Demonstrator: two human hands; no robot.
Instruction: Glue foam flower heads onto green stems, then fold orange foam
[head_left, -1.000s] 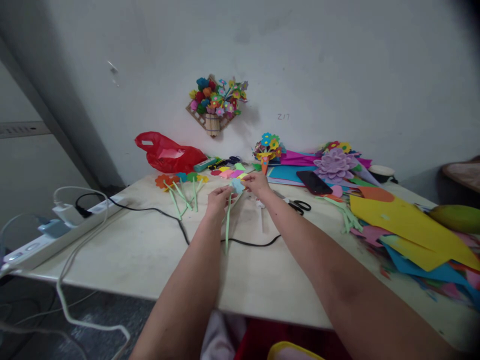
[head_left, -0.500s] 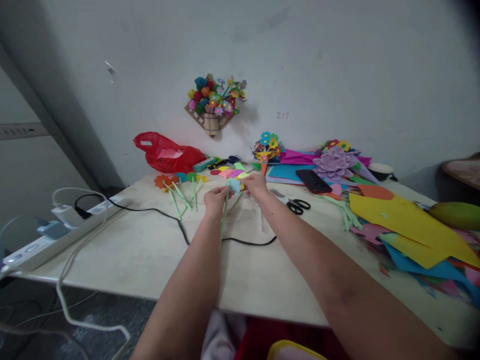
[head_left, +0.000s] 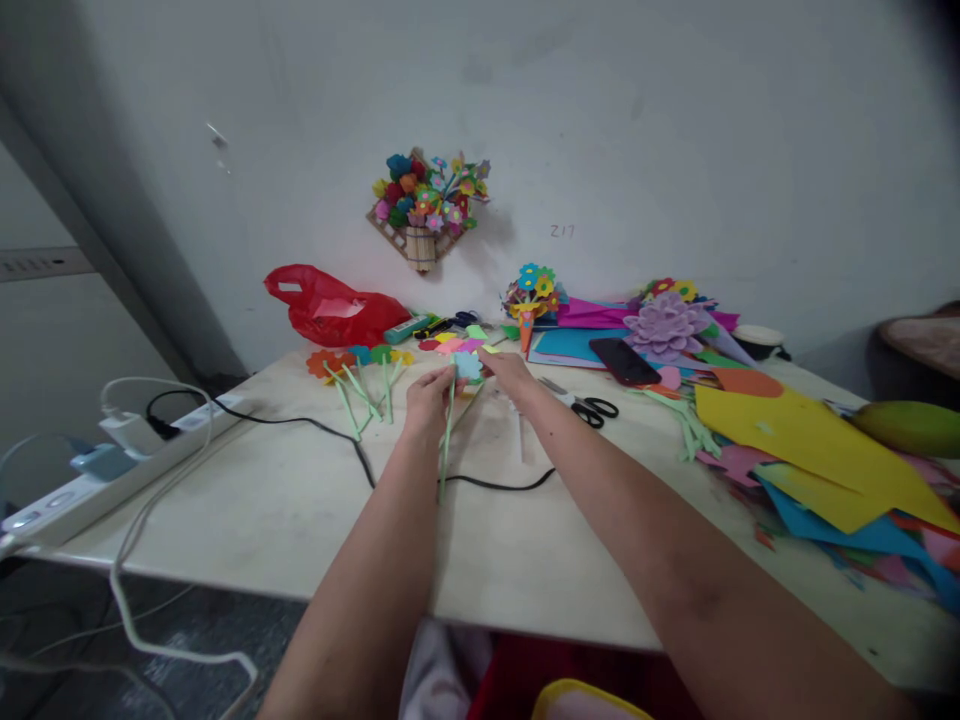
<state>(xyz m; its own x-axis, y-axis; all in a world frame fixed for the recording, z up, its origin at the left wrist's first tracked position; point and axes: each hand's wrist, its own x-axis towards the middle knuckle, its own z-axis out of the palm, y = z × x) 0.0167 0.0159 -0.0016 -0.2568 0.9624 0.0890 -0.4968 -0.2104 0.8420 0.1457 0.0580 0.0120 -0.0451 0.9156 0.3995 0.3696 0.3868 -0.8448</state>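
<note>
My left hand (head_left: 427,395) is closed on a thin pale green paper stem (head_left: 448,440) that hangs below the fingers. At the top of the stem is a light blue paper flower (head_left: 468,366), between my two hands. The fingers of my right hand (head_left: 508,374) are closed at the flower's right edge; the fingertips are partly hidden. Left of my hands lie several paper flowers, one of them orange (head_left: 327,363), with green stems (head_left: 346,408). Black-handled scissors (head_left: 594,411) lie right of my right hand.
A black cable (head_left: 499,486) crosses the table (head_left: 300,530). A white power strip (head_left: 150,460) lies at the left edge, a red plastic bag (head_left: 330,308) at the back. Rightward are a phone (head_left: 624,361), yellow sheets (head_left: 810,430) and green stems (head_left: 691,430).
The light blue flower has shifted slightly up and left and shows more of its face. The yellow piece beside it no longer shows. More of the stem's lower end shows.
</note>
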